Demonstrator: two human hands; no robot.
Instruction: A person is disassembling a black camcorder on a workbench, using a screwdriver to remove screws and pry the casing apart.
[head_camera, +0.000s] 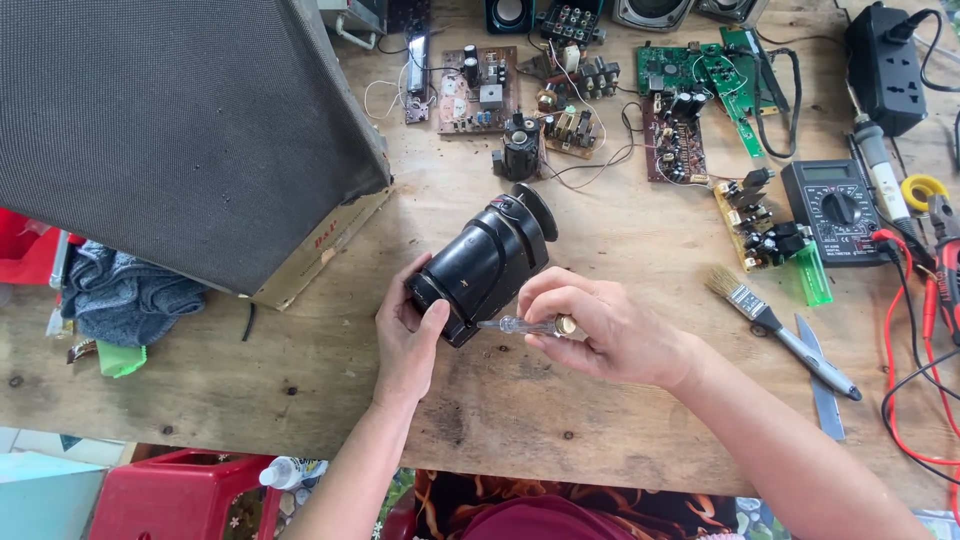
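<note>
A black cylindrical device (487, 262), like a small camera or lamp body, lies tilted on the wooden workbench (560, 420). My left hand (407, 335) grips its near end from the left. My right hand (600, 325) holds a small screwdriver with a clear handle (520, 325), its tip pointing left against the side of the near end of the device.
A large speaker cabinet with grey grille (180, 130) fills the left. Circuit boards (478, 88) and loose parts lie at the back. A multimeter (835, 210), power strip (885, 65), paintbrush (775, 325), red leads (905, 350) and pliers sit on the right. A red stool (180, 495) stands below.
</note>
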